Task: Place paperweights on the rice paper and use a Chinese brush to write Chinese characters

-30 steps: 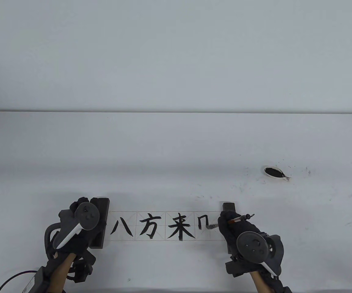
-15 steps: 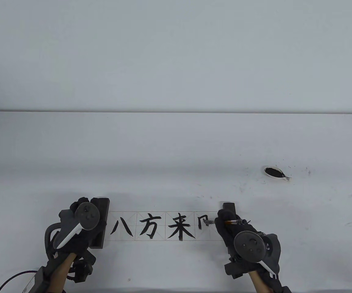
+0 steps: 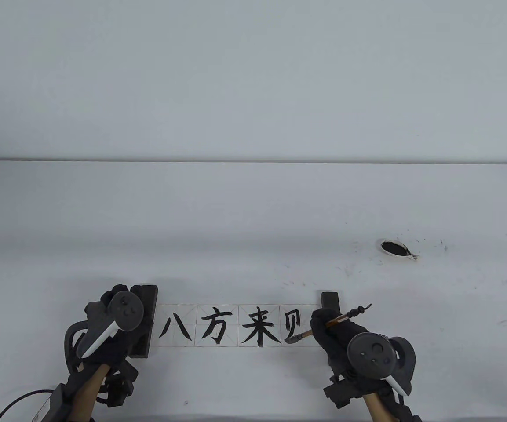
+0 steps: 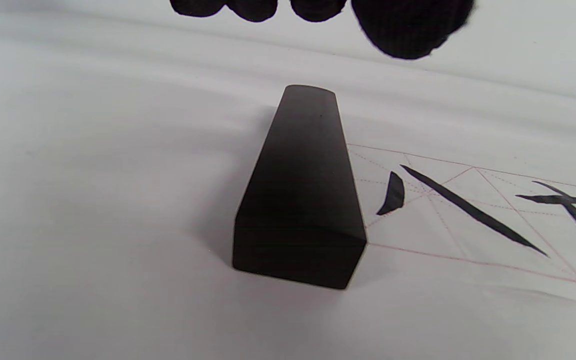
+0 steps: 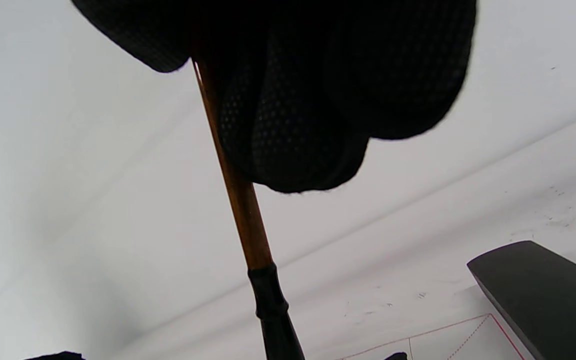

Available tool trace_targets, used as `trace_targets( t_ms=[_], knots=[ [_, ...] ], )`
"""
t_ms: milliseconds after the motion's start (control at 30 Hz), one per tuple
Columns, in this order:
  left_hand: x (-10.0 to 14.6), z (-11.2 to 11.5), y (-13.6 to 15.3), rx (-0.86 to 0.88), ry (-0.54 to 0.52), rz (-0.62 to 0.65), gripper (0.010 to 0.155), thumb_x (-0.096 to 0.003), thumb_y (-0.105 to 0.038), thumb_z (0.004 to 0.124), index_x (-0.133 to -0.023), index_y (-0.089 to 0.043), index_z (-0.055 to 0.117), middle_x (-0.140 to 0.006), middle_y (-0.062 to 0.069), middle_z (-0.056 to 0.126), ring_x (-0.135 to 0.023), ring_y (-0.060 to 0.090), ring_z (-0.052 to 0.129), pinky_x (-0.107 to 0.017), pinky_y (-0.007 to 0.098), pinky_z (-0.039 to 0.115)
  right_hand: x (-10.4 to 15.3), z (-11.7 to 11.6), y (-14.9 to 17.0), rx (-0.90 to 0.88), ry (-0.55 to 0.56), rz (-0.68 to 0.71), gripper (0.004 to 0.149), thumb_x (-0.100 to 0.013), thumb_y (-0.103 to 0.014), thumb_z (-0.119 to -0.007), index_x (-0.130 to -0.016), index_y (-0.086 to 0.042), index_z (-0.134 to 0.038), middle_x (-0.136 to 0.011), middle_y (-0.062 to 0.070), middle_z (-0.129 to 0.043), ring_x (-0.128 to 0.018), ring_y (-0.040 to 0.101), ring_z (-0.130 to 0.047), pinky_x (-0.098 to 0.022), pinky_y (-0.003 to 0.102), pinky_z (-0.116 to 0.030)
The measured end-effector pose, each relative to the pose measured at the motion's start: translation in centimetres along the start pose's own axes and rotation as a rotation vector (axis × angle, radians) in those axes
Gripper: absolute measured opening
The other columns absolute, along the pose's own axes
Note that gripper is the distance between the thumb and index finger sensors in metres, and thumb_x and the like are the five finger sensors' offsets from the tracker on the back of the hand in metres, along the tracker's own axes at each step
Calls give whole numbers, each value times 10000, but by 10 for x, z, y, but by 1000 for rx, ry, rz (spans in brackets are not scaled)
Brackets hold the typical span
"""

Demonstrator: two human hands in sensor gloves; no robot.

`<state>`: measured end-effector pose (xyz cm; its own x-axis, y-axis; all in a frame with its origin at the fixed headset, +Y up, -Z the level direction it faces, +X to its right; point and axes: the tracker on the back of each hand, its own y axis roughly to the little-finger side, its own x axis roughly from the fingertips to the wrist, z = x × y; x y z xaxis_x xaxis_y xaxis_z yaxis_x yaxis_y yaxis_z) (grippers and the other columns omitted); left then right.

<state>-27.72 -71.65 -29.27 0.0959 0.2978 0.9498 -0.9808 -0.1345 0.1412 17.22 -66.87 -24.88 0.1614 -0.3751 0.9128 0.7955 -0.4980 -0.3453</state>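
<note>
A gridded rice paper strip (image 3: 231, 310) lies near the table's front edge, with three finished characters and a partial fourth (image 3: 293, 327). Dark paperweights sit on its left end (image 3: 147, 303) (image 4: 303, 190) and its right end (image 3: 330, 300) (image 5: 543, 290). My right hand (image 3: 329, 329) grips the brown brush (image 3: 307, 334) (image 5: 240, 205). The brush's black tip touches the bottom of the fourth cell. My left hand (image 3: 106, 303) hovers by the left paperweight, holding nothing, with its fingertips (image 4: 408, 30) loosely beyond the paperweight's far end.
A small white dish of black ink (image 3: 395, 249) stands at the right, with ink specks on the table around it. A cable (image 3: 20, 398) runs off the front left corner. The table's far edge (image 3: 253, 161) meets a plain wall.
My right hand has carried the brush from the top of the fourth cell down to its lower left. New strokes now show in that character. The left hand has not moved.
</note>
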Motion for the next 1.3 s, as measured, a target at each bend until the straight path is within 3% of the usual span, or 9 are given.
trace_targets(
  t_ms=[400,700,833,1000,1300],
  knots=[
    [0,0,-1,-1,4,-1,809,-528,-516,608,-1209,-320,217,-1292,107,206,-1210,407,282,-837,627,194,-1,-5,0,75,-25,7,420,-561,-384,-675,-826,-82,-800,-662,131,-970,-480,241,-1012,-348,365,-868],
    [0,0,-1,-1,4,-1,809,-528,-516,608,-1209,-320,219,-1292,106,208,-1209,411,281,-837,627,195,-1,-4,0,147,-55,-4,409,-561,-376,-673,-799,-75,-817,-630,132,-981,-447,241,-1018,-325,366,-869],
    [0,0,0,-1,6,-1,809,-528,-515,609,-1209,-320,220,-1292,107,209,-1210,410,282,-837,628,195,-1,-2,2,133,-57,-16,409,-571,-369,-653,-793,-64,-812,-616,135,-981,-433,241,-1016,-313,365,-867],
    [0,1,0,0,8,-3,810,-528,-516,609,-1210,-319,218,-1292,106,210,-1209,410,281,-838,627,195,-1,5,6,86,17,-43,432,-579,-364,-639,-839,-46,-771,-666,155,-957,-472,256,-1006,-341,375,-860],
    [-1,1,-1,0,11,0,809,-527,-516,609,-1209,-320,222,-1292,103,212,-1210,412,282,-837,627,197,-4,3,14,73,-40,-72,443,-577,-371,-653,-862,-53,-768,-701,159,-950,-513,266,-1001,-369,384,-858]
  ],
)
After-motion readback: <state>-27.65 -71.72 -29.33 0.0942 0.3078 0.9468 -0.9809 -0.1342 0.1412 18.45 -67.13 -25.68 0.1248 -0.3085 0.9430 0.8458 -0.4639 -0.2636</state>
